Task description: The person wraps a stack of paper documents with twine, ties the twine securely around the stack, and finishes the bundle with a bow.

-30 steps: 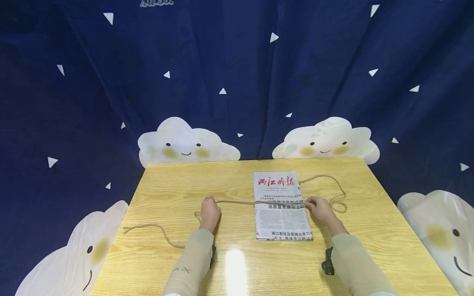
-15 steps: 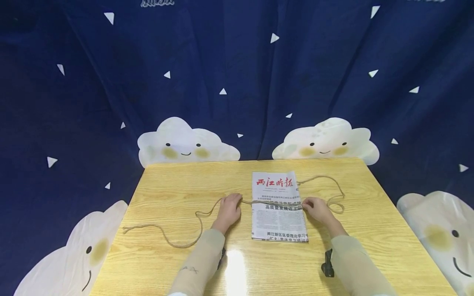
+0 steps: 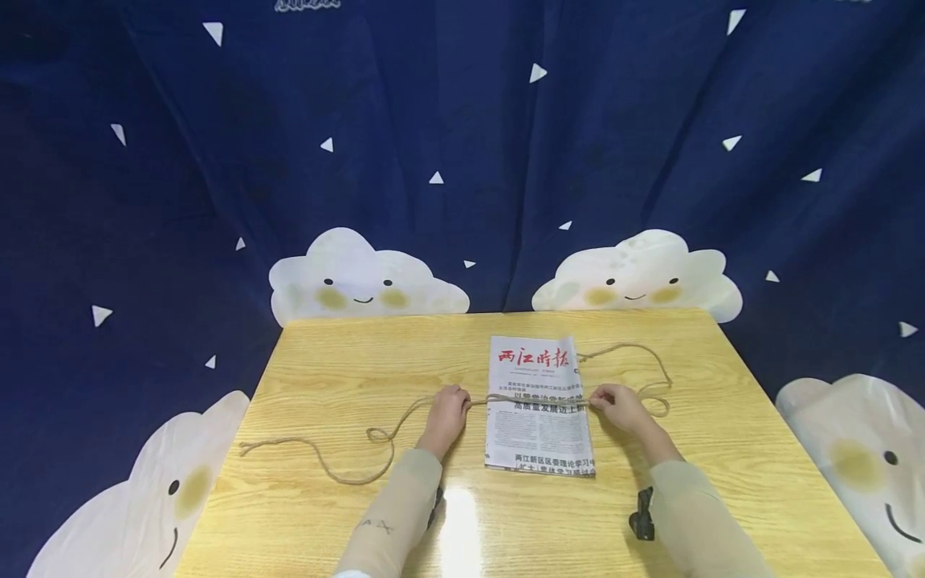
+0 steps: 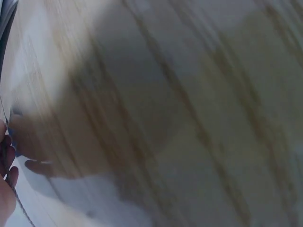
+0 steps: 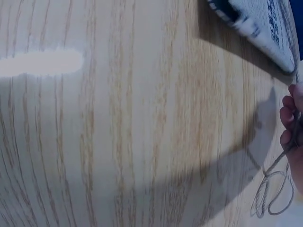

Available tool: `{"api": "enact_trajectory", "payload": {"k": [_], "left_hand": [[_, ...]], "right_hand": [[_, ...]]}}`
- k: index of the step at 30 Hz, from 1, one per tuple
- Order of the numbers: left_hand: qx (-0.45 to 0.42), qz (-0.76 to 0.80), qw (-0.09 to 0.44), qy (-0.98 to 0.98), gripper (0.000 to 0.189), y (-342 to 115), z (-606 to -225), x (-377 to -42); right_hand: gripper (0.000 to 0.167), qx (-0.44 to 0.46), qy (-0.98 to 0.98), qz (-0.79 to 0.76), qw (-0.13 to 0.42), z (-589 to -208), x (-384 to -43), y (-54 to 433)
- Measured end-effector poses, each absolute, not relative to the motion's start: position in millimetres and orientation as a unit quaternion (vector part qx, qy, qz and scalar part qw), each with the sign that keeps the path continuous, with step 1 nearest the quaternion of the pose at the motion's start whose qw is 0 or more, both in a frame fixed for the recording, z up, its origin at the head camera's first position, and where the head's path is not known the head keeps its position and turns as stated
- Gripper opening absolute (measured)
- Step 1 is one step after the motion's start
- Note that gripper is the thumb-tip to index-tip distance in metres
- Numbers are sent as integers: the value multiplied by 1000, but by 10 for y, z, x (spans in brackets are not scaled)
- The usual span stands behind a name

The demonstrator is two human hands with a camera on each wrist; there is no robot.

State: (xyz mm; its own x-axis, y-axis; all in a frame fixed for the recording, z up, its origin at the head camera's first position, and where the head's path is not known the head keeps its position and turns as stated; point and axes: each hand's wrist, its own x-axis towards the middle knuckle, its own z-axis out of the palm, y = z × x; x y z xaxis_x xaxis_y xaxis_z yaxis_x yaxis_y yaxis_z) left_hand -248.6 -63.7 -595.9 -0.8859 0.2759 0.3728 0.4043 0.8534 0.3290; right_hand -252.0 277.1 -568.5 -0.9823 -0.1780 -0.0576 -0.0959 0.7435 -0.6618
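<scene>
A folded newspaper [image 3: 538, 433] with a red title lies on the table, and a thin tan rope [image 3: 542, 400] runs across its upper middle. Just off the paper's left edge my left hand [image 3: 446, 413] grips the rope with curled fingers. My right hand [image 3: 623, 408] pinches it right at the paper's right edge. In the right wrist view the rope [image 5: 279, 158] passes through the curled fingers and falls into loops below them. Only part of the left hand [image 4: 5, 189] shows at the left wrist view's edge, with rope trailing from it.
The wooden table [image 3: 325, 522] carries the rope's loose left end [image 3: 347, 480], winding toward the left edge. Its right tail [image 3: 654, 353] curls beyond the paper. A dark blue curtain [image 3: 433, 96] with smiling clouds hangs behind the table.
My left hand has moved right along the rope, closer to the newspaper. The newspaper has shifted slightly left. More of the rope's left part now lies uncovered. My right hand has barely moved.
</scene>
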Motion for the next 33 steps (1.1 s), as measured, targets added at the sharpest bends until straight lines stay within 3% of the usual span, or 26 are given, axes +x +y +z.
{"api": "enact_trajectory", "payload": {"k": [7, 12, 18, 26, 33], "left_hand": [[-174, -224, 160, -945, 5, -681, -5942, -2454], [-178, -241, 117, -947, 9, -612, -5860, -2417], [-207, -254, 85, -941, 7, -448, -5717, -2301], [-197, -289, -15, -937, 7, -228, -5640, -1989], [-242, -194, 17, -950, 10, -78, -5633, -1710]], "right_hand": [[11, -77, 929, -357, 53, -5675, -2522, 2779], [14, -86, 927, -360, 55, -5606, -2581, 2732], [19, -131, 946, -295, 10, -5512, -2729, 2619], [22, -140, 958, -249, 21, -5482, -2842, 2531], [25, -167, 963, -204, 52, -5521, -2872, 2536]]}}
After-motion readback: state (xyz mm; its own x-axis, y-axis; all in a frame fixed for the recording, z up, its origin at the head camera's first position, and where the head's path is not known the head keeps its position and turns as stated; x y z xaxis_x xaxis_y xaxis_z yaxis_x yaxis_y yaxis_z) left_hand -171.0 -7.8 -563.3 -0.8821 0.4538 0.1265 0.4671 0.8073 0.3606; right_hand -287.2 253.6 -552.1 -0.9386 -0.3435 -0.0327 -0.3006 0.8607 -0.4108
